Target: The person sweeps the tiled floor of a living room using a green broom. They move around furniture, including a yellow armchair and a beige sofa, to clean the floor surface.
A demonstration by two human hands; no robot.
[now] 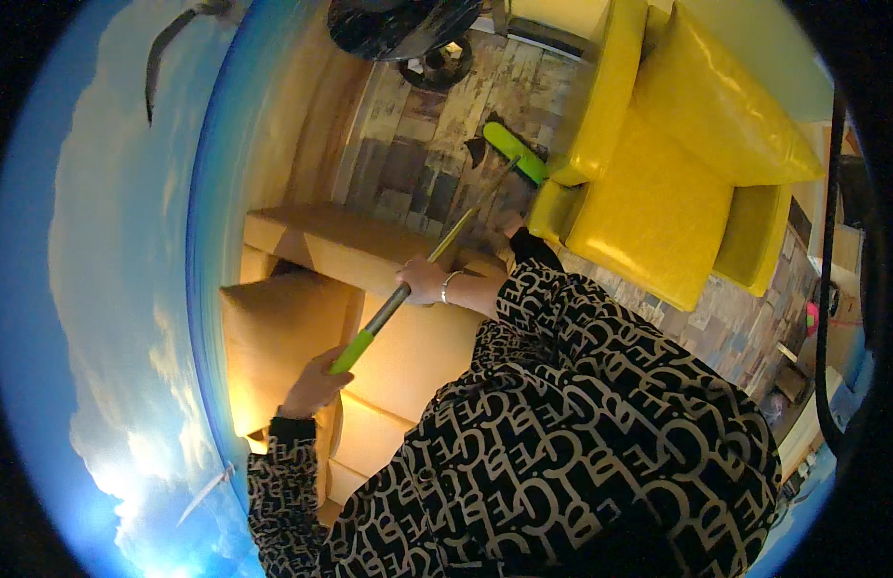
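Both my hands are on the long handle [453,235] of a broom, which slants up and to the right. My left hand [320,383] grips the green end sleeve. Further along the shaft is my right hand [421,280], a bracelet at its wrist. The green broom head [515,152], with dark bristles along its edge, rests on the patchwork wood-look floor [417,166] against the front corner of a yellow armchair [649,209]. A small dark patch [475,152] lies beside the head; I cannot tell what it is.
A tan sofa [302,318] stands under my arms, close to a sky-painted wall [128,253]. A round dark table [403,25] on a round base [437,66] stands beyond the broom head. My foot [515,224] is near the armchair's corner. A black strap or cable [826,289] hangs at right.
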